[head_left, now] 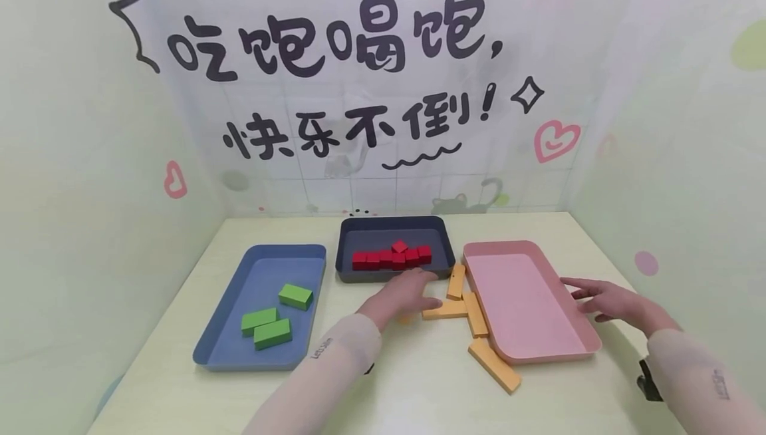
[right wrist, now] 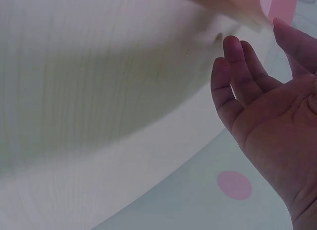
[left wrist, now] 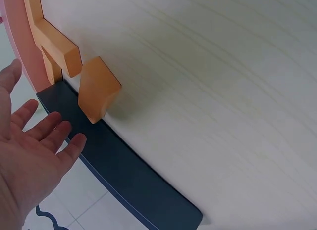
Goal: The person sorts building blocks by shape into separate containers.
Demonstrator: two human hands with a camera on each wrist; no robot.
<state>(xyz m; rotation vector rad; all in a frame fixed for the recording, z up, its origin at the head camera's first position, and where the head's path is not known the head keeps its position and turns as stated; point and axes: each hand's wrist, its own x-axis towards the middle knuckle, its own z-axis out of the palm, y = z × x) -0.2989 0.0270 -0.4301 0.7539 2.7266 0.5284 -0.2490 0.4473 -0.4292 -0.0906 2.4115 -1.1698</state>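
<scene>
My left hand (head_left: 405, 292) hovers in front of the dark navy tray (head_left: 344, 277), fingers loosely spread and holding nothing. Close to it lie several yellow-orange wooden blocks (head_left: 475, 315) along the left side of the pink tray (head_left: 520, 302). One such block (left wrist: 99, 89) shows beside the navy tray's wall in the left wrist view; in the head view the left hand and wrist mostly hide it. At the pink tray's right rim is my right hand (head_left: 616, 305), its fingers relaxed and slightly bent. In the right wrist view a fingertip meets the pink rim (right wrist: 285, 7); I cannot tell how firmly.
Several red cubes (head_left: 391, 261) sit in the navy tray at the back. On the left, a blue tray (head_left: 263, 269) holds three green blocks (head_left: 272, 334). Printed fabric walls (head_left: 371, 189) enclose the pale wooden table (head_left: 413, 395) at the back and sides.
</scene>
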